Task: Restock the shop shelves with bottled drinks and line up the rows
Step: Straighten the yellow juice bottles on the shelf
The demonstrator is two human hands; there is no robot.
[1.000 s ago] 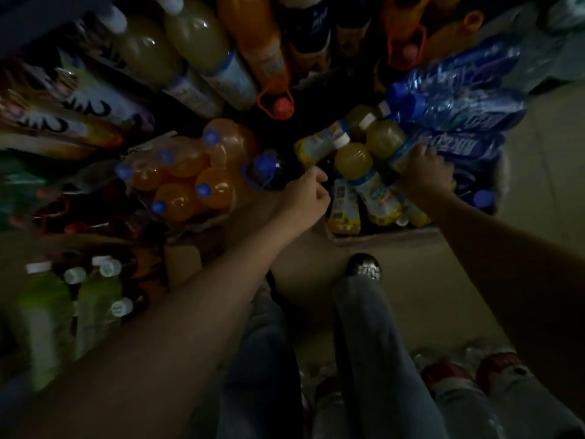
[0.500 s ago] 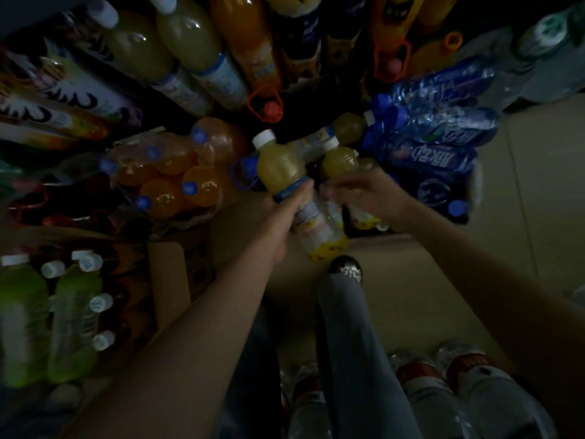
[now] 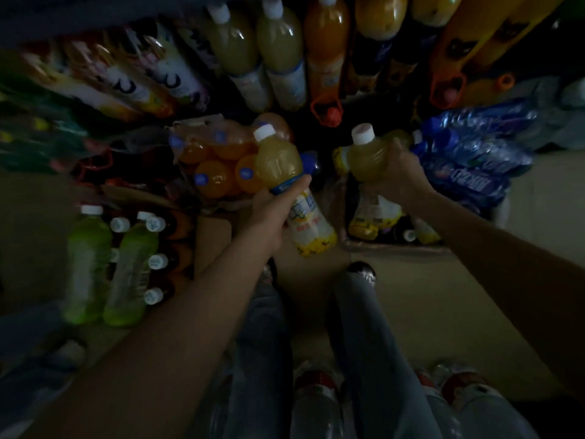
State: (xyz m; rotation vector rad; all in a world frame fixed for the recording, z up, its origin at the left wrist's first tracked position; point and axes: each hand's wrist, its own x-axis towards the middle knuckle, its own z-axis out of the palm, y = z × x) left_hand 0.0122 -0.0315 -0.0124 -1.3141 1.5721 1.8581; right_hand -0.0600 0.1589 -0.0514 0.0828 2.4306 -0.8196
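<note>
My left hand (image 3: pixel 275 213) grips a yellow juice bottle (image 3: pixel 281 166) with a white cap, lifted clear and tilted, its label end pointing down toward me. My right hand (image 3: pixel 395 175) grips a second yellow juice bottle (image 3: pixel 367 156) by its middle, just above the cardboard box (image 3: pixel 392 247) on the floor. More of the same juice bottles (image 3: pixel 368 223) stand in that box. Large yellow and orange bottles (image 3: pixel 278 52) fill the shelf ahead.
A shrink-wrapped pack of orange soda (image 3: pixel 218 166) lies left of the hands. Green drink bottles (image 3: pixel 85 261) stand at the left, blue water bottles (image 3: pixel 468 160) at the right. Red-capped bottles (image 3: pixel 313 403) lie by my legs. The scene is dim.
Both hands reached into the box a second ago. The left lifted a juice bottle out first; now the right has also raised one, and both bottles are higher and nearer to me.
</note>
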